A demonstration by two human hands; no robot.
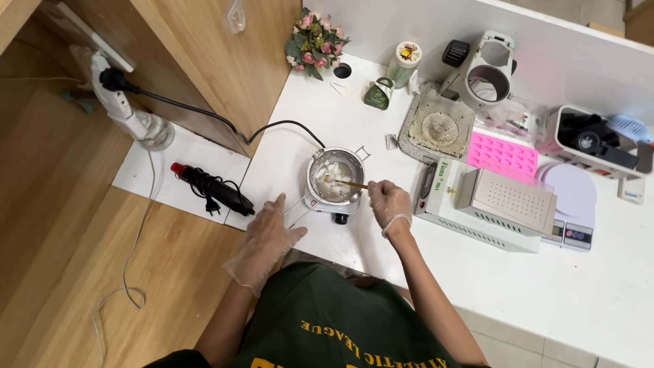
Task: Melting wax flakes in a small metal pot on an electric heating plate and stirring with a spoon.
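My right hand [390, 203] pinched a thin wooden stick [346, 182], light and stiff, stirring soft white chunks in the small metal pot [334, 176] on the white surface [518, 293]. My left hand [269, 235] rested open, fingers spread, beside the pot's wire handle [298, 208].

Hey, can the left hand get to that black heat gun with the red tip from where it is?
Probably yes. The left hand rests open at the table edge, and the heat gun lies just beside it on the white board, with nothing between them.
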